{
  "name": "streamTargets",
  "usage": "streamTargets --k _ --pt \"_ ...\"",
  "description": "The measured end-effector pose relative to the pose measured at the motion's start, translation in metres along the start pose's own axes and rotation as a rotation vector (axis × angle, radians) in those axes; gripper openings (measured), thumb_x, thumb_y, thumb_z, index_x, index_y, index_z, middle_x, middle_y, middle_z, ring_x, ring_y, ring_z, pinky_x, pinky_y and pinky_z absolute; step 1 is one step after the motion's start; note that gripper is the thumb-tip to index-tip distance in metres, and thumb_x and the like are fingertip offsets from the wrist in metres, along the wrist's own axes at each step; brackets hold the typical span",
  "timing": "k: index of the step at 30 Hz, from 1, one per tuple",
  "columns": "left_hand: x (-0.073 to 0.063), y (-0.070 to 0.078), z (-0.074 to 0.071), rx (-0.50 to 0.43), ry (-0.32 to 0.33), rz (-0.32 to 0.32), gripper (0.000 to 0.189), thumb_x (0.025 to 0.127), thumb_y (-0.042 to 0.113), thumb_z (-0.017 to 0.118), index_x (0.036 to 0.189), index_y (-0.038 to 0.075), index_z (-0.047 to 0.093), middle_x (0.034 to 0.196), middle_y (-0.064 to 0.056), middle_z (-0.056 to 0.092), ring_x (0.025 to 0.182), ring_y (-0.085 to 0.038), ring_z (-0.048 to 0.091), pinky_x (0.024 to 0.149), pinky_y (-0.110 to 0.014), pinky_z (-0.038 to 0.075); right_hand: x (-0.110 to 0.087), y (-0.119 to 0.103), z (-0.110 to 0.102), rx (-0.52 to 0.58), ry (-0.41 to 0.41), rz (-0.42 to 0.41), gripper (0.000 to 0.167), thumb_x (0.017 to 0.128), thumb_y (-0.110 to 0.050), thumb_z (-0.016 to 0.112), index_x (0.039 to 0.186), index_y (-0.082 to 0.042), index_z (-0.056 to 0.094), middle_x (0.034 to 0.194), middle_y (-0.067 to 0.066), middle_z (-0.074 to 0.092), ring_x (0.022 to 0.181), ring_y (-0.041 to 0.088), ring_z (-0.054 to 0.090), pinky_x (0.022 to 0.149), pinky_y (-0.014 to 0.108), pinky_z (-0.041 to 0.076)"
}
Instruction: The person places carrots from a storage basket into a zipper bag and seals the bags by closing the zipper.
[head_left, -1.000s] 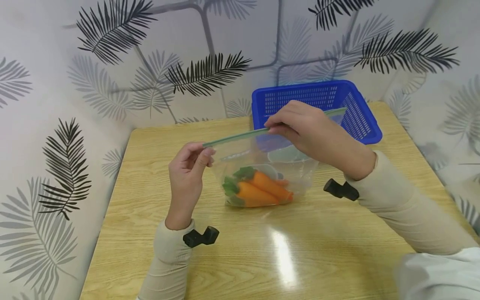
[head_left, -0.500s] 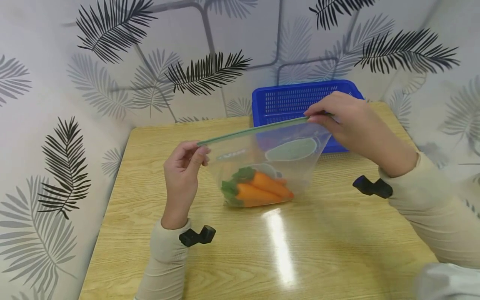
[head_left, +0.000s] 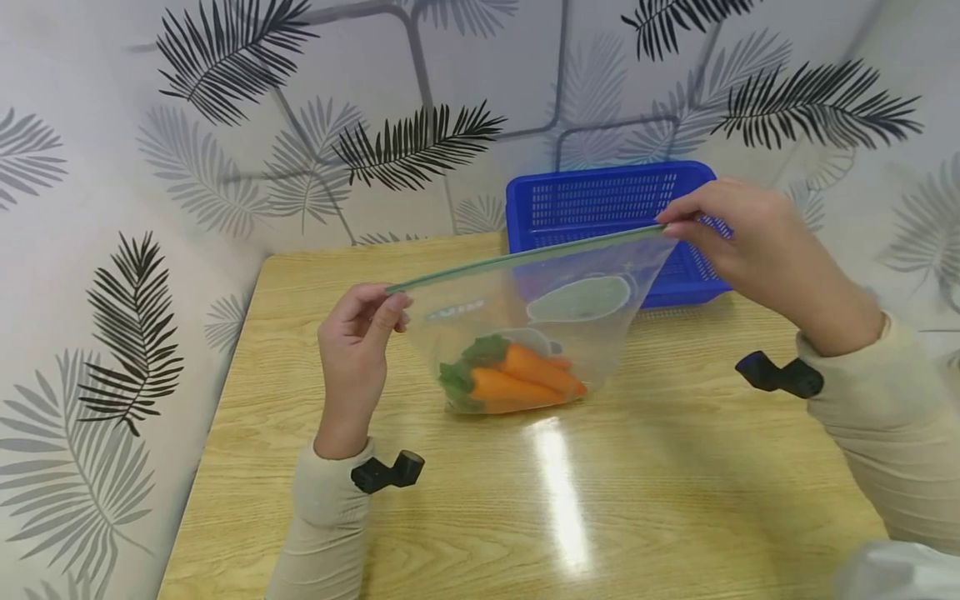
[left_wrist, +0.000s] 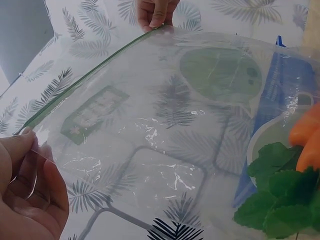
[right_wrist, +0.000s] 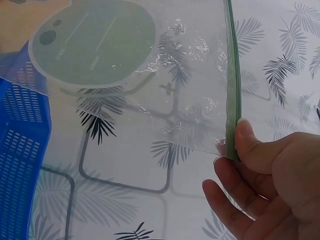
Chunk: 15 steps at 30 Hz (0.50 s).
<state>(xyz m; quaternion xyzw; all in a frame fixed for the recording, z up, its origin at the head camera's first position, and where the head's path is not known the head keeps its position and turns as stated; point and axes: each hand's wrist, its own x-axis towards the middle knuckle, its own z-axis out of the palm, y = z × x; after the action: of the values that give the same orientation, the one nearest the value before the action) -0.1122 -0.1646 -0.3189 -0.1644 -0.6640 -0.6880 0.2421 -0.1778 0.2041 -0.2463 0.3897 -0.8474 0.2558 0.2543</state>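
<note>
Between both hands a clear zip bag (head_left: 480, 308) with a green zip strip (head_left: 525, 257) is stretched out, its bottom at the table. Several orange carrots (head_left: 525, 379) with green tops lie in the bottom of it. My left hand (head_left: 355, 350) pinches the strip's left end between thumb and finger. At the other end, my right hand (head_left: 765, 250) pinches the top corner of the bag, also plain in the right wrist view, where the strip (right_wrist: 231, 80) runs straight up from the thumb. A pale green oval label (left_wrist: 220, 75) is printed on the bag.
Behind the bag a blue plastic basket (head_left: 607, 179) stands at the back of the wooden table (head_left: 450, 517), partly covered by the bag and the right hand. A leaf-patterned wall covering (head_left: 465, 83) rises directly behind the table.
My right hand has slid right along the green strip from about its middle to its right end. The left hand has shifted slightly left, still pinching its end. The carrots have barely moved.
</note>
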Motion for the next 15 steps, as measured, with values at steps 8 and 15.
streamTargets --k 8,15 --pt "0.0006 -0.0018 -0.0035 -0.02 0.009 -0.012 0.009 0.089 -0.003 0.058 0.096 -0.001 0.063 0.086 -0.003 0.066 0.069 -0.016 0.056 0.064 -0.025 0.05 -0.0007 -0.0022 0.0015 0.02 -0.002 0.008 0.024 0.072 0.011 0.072 0.093 0.0 0.068 0.087 0.008 0.067 0.078 0.016 0.059 0.071 0.014 0.039" --pt "0.0039 -0.0001 -0.0091 0.0 0.058 -0.04 0.007 0.09 0.006 0.061 0.095 0.001 0.063 0.086 -0.008 0.065 0.068 -0.018 0.055 0.064 -0.026 0.049 -0.0039 -0.0045 0.0051 0.069 -0.053 0.009 0.035 0.065 0.008 0.079 0.096 -0.006 0.069 0.087 0.0 0.067 0.075 0.003 0.059 0.069 0.009 0.044"
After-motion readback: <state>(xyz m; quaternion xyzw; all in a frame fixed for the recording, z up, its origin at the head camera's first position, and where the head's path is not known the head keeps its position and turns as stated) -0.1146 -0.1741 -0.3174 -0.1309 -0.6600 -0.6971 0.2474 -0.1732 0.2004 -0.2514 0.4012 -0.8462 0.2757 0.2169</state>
